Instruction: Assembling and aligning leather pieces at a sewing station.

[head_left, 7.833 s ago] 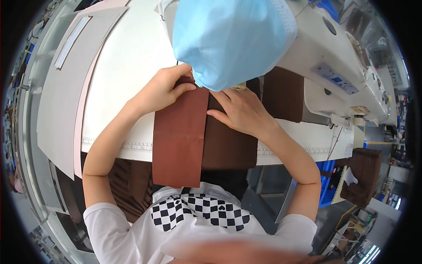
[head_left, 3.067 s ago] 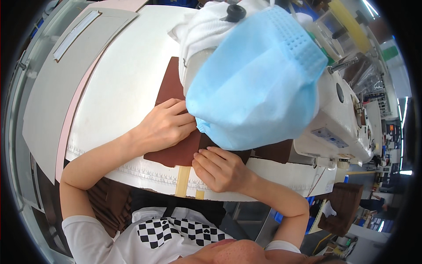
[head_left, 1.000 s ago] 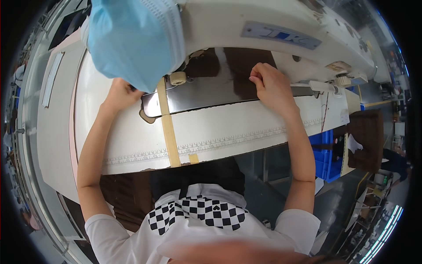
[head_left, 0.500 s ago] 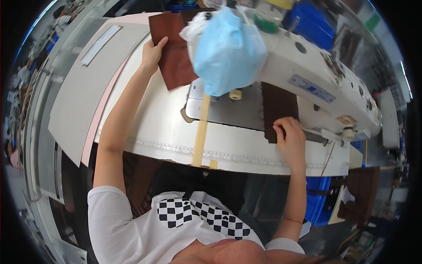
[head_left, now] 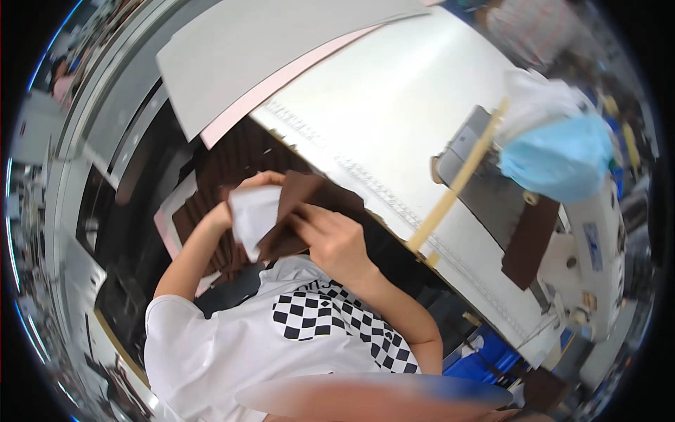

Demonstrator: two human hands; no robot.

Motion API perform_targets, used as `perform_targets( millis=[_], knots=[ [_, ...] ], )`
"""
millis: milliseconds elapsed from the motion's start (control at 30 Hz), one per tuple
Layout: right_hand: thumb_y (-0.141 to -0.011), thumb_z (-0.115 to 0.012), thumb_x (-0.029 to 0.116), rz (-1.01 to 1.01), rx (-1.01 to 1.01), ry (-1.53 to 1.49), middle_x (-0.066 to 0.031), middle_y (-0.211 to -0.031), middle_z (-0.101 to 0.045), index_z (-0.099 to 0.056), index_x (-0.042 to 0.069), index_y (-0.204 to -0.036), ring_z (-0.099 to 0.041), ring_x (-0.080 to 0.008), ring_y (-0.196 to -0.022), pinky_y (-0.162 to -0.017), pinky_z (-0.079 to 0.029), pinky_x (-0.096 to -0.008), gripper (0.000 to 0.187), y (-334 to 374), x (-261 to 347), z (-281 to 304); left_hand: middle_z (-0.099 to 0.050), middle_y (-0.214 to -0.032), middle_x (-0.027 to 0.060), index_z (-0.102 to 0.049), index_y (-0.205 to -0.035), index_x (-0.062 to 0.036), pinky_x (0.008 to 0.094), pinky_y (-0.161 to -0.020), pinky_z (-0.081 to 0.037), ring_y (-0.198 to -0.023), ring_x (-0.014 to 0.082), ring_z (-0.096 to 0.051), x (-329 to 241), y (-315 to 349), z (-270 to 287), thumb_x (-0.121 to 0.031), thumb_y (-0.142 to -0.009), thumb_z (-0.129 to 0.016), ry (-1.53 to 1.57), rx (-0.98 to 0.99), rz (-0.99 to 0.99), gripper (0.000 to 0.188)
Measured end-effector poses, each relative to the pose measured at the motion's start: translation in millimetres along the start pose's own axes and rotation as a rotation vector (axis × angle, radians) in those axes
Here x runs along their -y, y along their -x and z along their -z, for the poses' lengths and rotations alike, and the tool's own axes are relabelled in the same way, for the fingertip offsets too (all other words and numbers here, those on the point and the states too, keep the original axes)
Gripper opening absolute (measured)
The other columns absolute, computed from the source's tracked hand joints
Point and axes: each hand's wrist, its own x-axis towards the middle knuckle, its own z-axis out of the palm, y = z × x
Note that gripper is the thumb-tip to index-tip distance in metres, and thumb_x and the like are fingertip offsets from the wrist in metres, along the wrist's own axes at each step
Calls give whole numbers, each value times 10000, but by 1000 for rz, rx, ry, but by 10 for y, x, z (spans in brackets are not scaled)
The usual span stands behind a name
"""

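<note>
Over my lap, in front of the table edge, I hold a dark brown, leather-like panel (head_left: pixel 320 195) with a white sheet-like face (head_left: pixel 255 218) showing at its left. My left hand (head_left: pixel 259 181) grips its far left side, partly hidden behind the white part. Fingers of my right hand (head_left: pixel 336 241) are closed on its near right edge. Below and left of my hands lies a stack of brown pieces (head_left: pixel 223 156). Farther right, a brown strip (head_left: pixel 532 243) lies on the sewing machine's metal bed.
The white sewing machine (head_left: pixel 590 253) stands at the right, a light blue face mask (head_left: pixel 559 158) hung over its head. Yellow tape (head_left: pixel 460 179) crosses the white tabletop (head_left: pixel 365 91). Grey board (head_left: pixel 274 42) and pink sheet (head_left: pixel 281 88) lie at the far left. A blue bin (head_left: pixel 478 359) sits below.
My view has turned left. Both hands have left the table for my lap and now hold a brown panel with a white face. The reddish-brown piece by my left hand is out of sight.
</note>
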Motion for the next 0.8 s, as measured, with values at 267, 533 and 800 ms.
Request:
perform_targets(
  millis=[267, 533, 800],
  knots=[
    [-823, -548, 150, 321, 582, 109, -178, -1202, -609, -633, 38, -1137, -605, -328, -1062, -917, -475, -390, 344, 612, 37, -1041, -568, -1292, 112, -459, -1367, 14, 307, -1060, -355, -1210, 172, -494, 591, 263, 232, -136, -808, -746, -175, 72, 405, 646],
    [-713, -645, -2, -100, 323, 101, -117, -1042, -678, -710, 60, -964, -662, -270, -907, -822, -539, -387, 267, 524, -120, 314, -665, -1096, 42, -583, -1225, -18, 283, -896, -512, -973, 125, -633, 446, 192, 1569, -101, -870, -678, -63, -361, 190, 377],
    [-891, -578, -35, -625, -368, 684, -158, -1039, -686, -640, -61, -1084, -669, -234, -931, -856, -523, -323, 205, 783, -75, 1961, -561, -1287, 224, -501, -1332, 2, 400, -1033, -430, -1210, 346, -534, 1208, -403, 1862, -248, -776, -756, -1066, -391, 300, 661]
  ],
)
